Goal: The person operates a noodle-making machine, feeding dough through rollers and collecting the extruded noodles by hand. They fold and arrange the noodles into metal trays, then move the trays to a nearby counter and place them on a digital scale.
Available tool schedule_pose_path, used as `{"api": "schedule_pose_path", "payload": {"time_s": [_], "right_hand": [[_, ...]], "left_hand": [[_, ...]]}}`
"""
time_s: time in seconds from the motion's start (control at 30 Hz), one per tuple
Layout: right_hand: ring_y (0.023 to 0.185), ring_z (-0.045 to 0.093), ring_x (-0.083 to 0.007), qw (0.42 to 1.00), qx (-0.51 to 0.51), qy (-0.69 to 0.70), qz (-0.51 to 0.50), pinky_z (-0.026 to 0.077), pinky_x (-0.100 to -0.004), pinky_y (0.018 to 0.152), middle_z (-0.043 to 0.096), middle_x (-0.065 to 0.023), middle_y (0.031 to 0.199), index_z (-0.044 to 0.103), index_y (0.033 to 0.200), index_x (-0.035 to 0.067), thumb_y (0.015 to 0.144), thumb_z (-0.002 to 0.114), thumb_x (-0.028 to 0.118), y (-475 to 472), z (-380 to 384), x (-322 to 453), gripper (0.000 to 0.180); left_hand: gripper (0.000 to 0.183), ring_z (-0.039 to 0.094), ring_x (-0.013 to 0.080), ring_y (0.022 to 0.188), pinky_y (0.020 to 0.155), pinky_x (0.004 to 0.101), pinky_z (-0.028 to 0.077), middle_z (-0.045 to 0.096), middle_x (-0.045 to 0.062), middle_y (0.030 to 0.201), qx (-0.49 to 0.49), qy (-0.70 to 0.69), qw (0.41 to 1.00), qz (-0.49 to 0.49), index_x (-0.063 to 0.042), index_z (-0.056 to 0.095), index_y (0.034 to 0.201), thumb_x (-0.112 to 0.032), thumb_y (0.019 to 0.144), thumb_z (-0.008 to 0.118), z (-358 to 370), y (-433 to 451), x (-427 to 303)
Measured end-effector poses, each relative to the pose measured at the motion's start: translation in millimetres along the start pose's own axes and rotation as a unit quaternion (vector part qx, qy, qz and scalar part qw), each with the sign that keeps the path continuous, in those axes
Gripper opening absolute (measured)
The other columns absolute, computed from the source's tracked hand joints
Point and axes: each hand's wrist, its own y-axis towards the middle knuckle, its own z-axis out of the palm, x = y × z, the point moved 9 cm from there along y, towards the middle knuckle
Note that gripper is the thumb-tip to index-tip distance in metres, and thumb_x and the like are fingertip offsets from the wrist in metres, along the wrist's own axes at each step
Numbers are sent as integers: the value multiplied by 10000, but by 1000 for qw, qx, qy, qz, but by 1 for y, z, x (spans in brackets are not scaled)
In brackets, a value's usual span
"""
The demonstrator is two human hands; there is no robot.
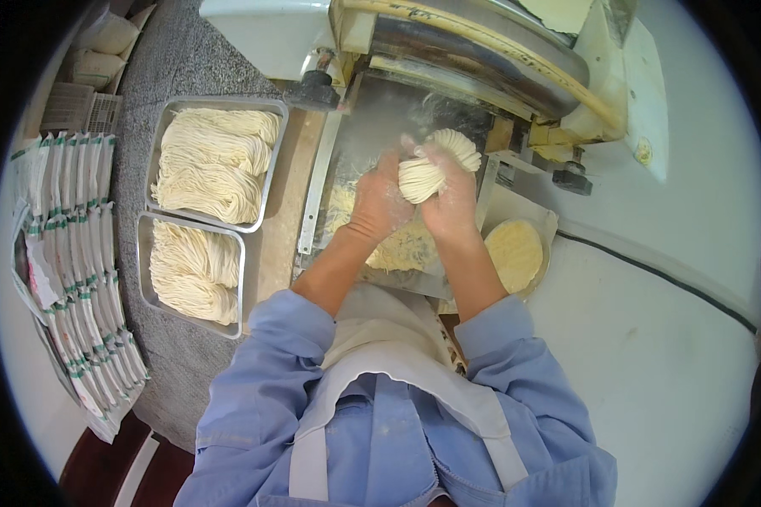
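A folded bundle of fresh noodles (pixel 420 180) is gripped in my right hand (pixel 451 198), with its looped end fanning out beyond the fingers. My left hand (pixel 383 199) is against the bundle's left side; its fingertips are partly hidden behind the noodles. Flour dusts both hands. Under them lies the metal bed of a noodle machine (pixel 371 127), with loose noodle scraps (pixel 406 247) and flour on it. A haze of flour hangs over the bed near the rollers.
The machine's roller (pixel 475 57) and black adjusting knobs (pixel 312 90) stand ahead. To the left, two metal trays (pixel 284 152) (pixel 241 285) hold noodles. Beyond them sits a rack of white packets (pixel 79 279). A bowl of yellowish flour (pixel 513 253) is at right, near a black cable (pixel 659 279).
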Motion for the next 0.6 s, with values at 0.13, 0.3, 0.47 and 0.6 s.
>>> {"api": "schedule_pose_path", "payload": {"time_s": [0.13,0.3,0.47,0.6], "right_hand": [[885,618,-180,992,-1,-113,-49,494,-313,807,633,-129,998,571,1064,-70,826,597,28,-10,14,17,259],[916,619,-167,984,36,-161,-62,506,-305,783,634,-118,1018,569,1073,-66,788,634,-12,-31,42,26,298],[868,616,-152,933,16,-347,-88,502,-287,756,648,-97,984,596,1044,-36,779,687,50,-50,72,57,293],[865,616,-159,920,43,-369,-123,511,-311,749,643,-94,954,582,1050,-27,749,714,86,-66,106,80,348]], "left_hand": [[608,626,326,872,762,391,501,631,197,919,113,5,993,36,-19,484,1202,-104,661,747,-13,-2,-29],[575,599,162,895,792,309,498,645,89,970,266,-216,939,-23,9,563,1112,-98,607,815,-16,-12,-62],[511,594,158,917,767,319,491,643,89,958,299,-116,947,-1,3,609,1013,-122,574,839,-27,-9,-92],[557,562,170,1013,893,328,453,622,92,1067,274,-97,950,114,2,603,1048,-98,562,856,-43,-11,-122]]}}
